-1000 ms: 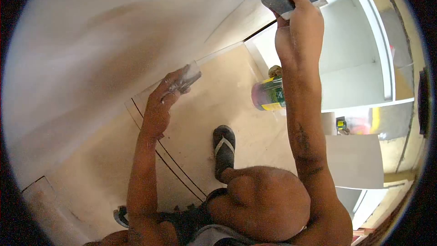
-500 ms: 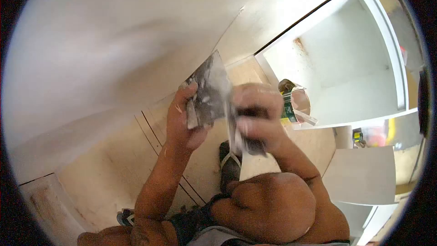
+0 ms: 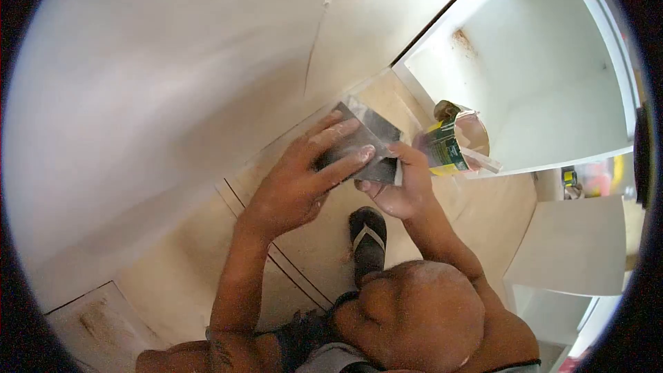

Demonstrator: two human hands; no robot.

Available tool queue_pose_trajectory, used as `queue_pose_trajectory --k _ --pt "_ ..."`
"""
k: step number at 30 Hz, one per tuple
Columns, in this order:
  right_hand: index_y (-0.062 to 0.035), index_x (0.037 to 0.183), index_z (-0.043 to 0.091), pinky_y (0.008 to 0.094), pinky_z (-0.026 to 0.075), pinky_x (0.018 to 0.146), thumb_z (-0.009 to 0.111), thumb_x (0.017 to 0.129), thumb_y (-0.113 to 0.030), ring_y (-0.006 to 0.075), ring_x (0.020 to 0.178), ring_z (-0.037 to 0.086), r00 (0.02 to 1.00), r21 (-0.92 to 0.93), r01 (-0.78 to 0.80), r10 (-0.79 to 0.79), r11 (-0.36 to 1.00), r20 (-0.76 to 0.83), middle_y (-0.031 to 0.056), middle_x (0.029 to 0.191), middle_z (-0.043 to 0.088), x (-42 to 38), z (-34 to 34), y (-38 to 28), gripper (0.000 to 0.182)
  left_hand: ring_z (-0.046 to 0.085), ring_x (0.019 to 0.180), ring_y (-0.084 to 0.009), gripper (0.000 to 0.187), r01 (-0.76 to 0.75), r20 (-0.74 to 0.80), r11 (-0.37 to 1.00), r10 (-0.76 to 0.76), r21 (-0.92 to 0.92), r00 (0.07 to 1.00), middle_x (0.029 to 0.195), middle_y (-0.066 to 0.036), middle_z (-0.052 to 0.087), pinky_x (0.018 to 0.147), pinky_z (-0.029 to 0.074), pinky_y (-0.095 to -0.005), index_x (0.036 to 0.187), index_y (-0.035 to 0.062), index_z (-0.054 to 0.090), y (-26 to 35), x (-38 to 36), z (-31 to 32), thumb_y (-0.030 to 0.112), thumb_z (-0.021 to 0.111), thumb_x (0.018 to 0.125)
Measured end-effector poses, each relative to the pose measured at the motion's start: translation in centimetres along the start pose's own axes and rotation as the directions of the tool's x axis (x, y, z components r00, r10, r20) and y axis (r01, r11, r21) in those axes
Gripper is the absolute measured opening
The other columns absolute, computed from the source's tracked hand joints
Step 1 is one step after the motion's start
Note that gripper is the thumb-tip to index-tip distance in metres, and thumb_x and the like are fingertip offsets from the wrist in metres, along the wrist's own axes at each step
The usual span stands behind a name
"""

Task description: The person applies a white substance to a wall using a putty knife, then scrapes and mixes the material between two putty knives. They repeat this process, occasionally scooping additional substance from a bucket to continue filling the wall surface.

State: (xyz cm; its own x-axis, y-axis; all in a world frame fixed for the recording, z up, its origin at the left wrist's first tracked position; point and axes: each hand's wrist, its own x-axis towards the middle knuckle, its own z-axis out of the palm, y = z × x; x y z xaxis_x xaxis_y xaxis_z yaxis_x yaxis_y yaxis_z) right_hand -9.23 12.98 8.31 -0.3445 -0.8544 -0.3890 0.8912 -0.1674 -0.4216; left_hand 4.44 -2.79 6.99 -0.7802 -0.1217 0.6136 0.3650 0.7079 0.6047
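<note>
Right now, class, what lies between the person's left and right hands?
At least one dark, flat plate, smudged with pale residue, lies between the left hand and right hand; the head view shows this.

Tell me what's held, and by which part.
A dark flat plate: the right hand grips it by its edge, thumb on top. The left hand has its fingers across the dark surface; whether it also grips something cannot be told.

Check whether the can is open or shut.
Open: the can shows its bare rim and pinkish inside. How full it is, I cannot tell.
</note>
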Motion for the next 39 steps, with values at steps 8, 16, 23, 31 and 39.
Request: queue_pose_trajectory --k 8,16,23,31,39 --pt "-0.0048 0.114 0.056 0.0452 0.056 0.079 0.058 0.083 -0.01 0.0259 0.099 0.064 0.985 -0.224 0.119 -0.144 0.967 -0.096 0.0126 0.105 0.064 2.2 -5.0 -1.7 0.031 0.051 0.122 -0.0373 0.055 0.112 0.423 0.968 -0.2 0.222 0.884 0.131 -0.014 0.056 0.102 0.044 -0.0459 0.126 0.0161 0.059 -5.2 -7.0 0.7 0.0 0.056 0.073" --pt "-0.0014 0.111 0.052 0.0471 0.051 0.097 0.052 0.089 -0.006 0.0297 0.101 0.059 0.943 -0.051 0.059 -0.072 0.997 -0.325 0.014 0.11 0.059 14.9 -13.4 8.8 0.023 0.057 0.112 -0.0336 0.052 0.446 0.44 0.873 -0.485 0.198 0.756 0.124 -0.013 0.057 0.097 0.046 -0.0405 0.129 0.0114 0.056 -5.9 -10.1 -0.5 0.0 0.05 0.078" --pt "0.0007 0.111 0.05 0.0461 0.053 0.092 0.051 0.089 -0.008 0.0296 0.098 0.059 0.927 -0.158 0.063 -0.116 0.985 -0.357 0.0136 0.105 0.057 19.0 -15.0 12.0 0.023 0.055 0.113 -0.0351 0.051 0.499 0.412 0.857 -0.502 0.124 0.76 0.123 -0.016 0.056 0.098 0.045 -0.0418 0.129 0.0081 0.054 -5.4 -11.0 -1.9 0.001 0.05 0.079" --pt "0.0 0.106 0.052 0.0409 0.057 0.086 0.054 0.088 -0.009 0.0261 0.094 0.061 0.841 -0.34 0.011 -0.193 0.94 -0.505 0.0123 0.099 0.058 20.8 -15.0 11.9 0.02 0.054 0.115 -0.0356 0.043 0.499 0.352 0.863 -0.494 0.085 0.795 0.123 -0.017 0.056 0.1 0.043 -0.0423 0.127 0.0048 0.053 -5.1 -13.6 -2.4 0.001 0.048 0.084" --pt "0.0006 0.104 0.05 0.0393 0.056 0.084 0.053 0.087 -0.004 0.0252 0.093 0.061 0.863 -0.269 0.152 -0.26 0.951 -0.433 0.0117 0.098 0.058 20.8 -12.7 11.6 0.018 0.054 0.114 -0.0361 0.043 0.531 0.301 0.846 -0.519 0.048 0.8 0.123 -0.016 0.057 0.1 0.044 -0.0422 0.126 0.0063 0.055 -4.2 -14.9 -3.8 0.001 0.048 0.084"
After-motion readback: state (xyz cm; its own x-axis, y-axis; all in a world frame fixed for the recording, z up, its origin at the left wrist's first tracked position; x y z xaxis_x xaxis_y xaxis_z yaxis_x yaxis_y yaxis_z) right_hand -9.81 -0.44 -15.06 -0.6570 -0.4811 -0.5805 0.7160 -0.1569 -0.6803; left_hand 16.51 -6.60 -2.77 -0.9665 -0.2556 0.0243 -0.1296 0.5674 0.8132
